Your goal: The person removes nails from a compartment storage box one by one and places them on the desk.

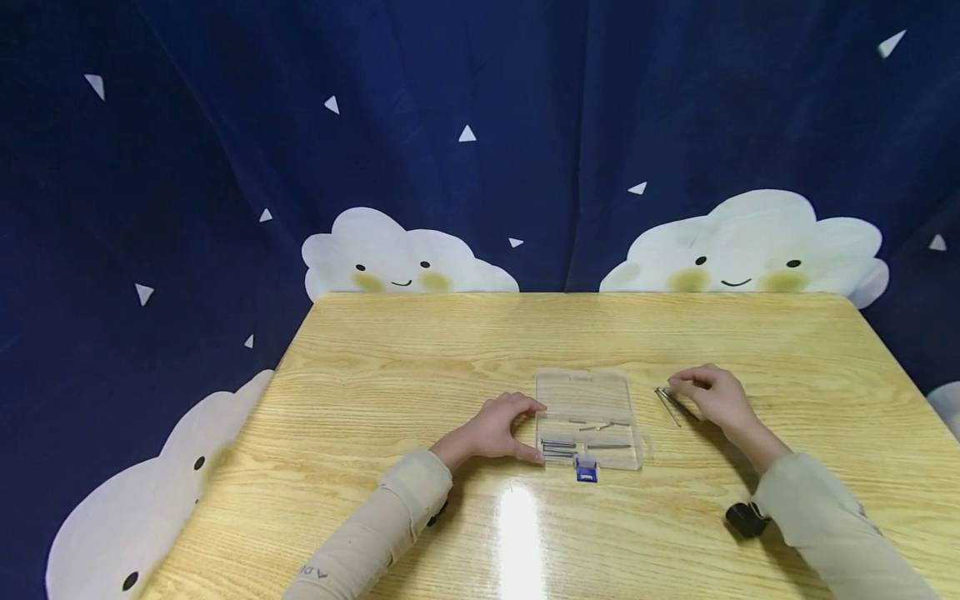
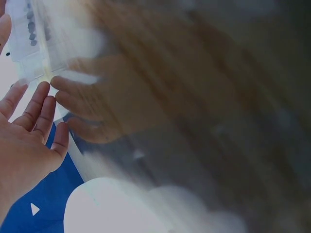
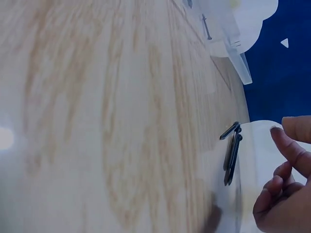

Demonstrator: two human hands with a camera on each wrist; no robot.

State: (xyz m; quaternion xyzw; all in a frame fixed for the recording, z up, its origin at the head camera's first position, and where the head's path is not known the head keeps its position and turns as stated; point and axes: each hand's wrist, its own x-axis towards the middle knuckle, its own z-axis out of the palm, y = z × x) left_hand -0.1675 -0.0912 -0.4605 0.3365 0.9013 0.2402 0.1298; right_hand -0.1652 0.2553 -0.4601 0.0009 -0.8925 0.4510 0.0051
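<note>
A clear plastic compartment box (image 1: 636,460) lies with its lid (image 1: 581,392) folded back, holding several thin metal nails (image 1: 558,444). My left hand (image 1: 498,425) is at the box's left side, thumb near the front corner and fingers near the lid's hinge side. In the left wrist view its fingers (image 2: 36,109) are extended beside the box. To the right of the box, a few dark nails (image 3: 233,155) lie together on the table. My right hand (image 1: 716,398) hovers just by their heads, thumb and index fingertips close together with nothing visible between them.
A blue latch (image 1: 587,471) sticks out from the box's front edge. The wooden table (image 1: 420,333) ends at a dark blue curtain (image 1: 525,125) with white clouds. A black device (image 1: 746,519) is on the right wrist.
</note>
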